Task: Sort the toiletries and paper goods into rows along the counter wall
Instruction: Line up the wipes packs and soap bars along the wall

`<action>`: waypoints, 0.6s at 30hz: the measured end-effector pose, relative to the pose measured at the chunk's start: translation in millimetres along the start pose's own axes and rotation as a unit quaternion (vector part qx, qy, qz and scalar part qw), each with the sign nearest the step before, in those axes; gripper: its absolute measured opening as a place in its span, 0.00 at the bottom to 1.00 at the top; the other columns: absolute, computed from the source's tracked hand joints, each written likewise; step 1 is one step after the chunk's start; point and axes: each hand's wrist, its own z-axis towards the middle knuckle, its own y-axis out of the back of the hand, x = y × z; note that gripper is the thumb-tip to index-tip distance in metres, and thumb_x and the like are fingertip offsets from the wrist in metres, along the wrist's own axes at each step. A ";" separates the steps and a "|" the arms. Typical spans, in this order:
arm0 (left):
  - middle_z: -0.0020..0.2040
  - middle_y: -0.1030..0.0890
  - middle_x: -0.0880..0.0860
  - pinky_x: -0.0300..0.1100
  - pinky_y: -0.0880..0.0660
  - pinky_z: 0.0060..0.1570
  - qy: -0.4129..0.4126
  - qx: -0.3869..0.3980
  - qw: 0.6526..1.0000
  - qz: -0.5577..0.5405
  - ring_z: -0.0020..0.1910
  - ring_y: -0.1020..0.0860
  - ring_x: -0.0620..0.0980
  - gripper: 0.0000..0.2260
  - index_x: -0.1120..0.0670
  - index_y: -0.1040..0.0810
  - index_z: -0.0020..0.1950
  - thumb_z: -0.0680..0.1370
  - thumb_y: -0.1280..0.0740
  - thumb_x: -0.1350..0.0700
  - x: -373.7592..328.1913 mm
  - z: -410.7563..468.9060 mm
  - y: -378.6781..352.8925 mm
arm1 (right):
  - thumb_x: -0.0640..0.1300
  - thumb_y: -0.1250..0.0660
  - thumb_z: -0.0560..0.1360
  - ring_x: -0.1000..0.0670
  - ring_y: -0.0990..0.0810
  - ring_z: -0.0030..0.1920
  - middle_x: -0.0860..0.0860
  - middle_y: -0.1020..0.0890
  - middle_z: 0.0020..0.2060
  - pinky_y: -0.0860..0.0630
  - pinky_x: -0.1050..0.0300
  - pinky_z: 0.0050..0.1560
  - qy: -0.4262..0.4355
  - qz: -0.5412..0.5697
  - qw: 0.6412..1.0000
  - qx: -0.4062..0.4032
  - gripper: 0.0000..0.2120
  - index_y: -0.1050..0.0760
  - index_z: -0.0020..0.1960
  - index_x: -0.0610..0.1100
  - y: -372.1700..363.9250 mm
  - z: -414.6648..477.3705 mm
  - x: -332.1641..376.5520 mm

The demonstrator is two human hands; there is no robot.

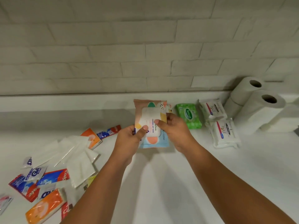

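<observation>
Nearest heap, your left: the orange tissue packs (pixel 44 206), Colgate toothpaste boxes (pixel 53 177), small sachets (pixel 34 172) and clear-wrapped white tissue packs (pixel 77 167) lie crossed over one another on the tabletop (pixel 161 183), well away from the wall. By the look of it, none of this is sorted yet, and it is the larger share of the job.

Left hand (pixel 129 139): it grips the lower left edge of the wet wipes pack (pixel 150 113), thumb on the front.

Right hand (pixel 174 131): it grips the same pack on its right side, thumb pressed on the white flap label.

Wet wipes pack: you hold it in both hands mid-tabletop, face toward you, just left of the green pack. Whether its far end touches the surface cannot be told.

Stragglers past the heap: another orange pack (pixel 92 138) and a toothpaste box (pixel 110 131) lie loose, also unplaced.

Sorted so far, your right: the green Sanicare wipes pack (pixel 188 115), then two white Dove wipes packs (pixel 212 109) one in front of the other, then the toilet paper rolls (pixel 258 102) stacked in the corner.

Wall (pixel 145 54): the strip along it left of your hands holds nothing sorted, so the toothpaste and tissue rows are likely still to come.

Progress: roughly a third done, judging by what sits in rows.
</observation>
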 end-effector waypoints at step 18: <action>0.42 0.16 0.52 0.47 0.20 0.38 -0.045 -0.057 0.967 0.243 0.41 0.18 0.54 0.07 0.56 0.17 0.46 0.77 0.33 0.56 8.2 121.8 -79.4 | 0.32 0.43 0.75 0.43 0.19 0.51 0.43 0.18 0.51 0.21 0.52 0.48 -0.033 -0.304 0.950 -0.057 0.16 0.24 0.59 0.38 42.7 94.2 -17.2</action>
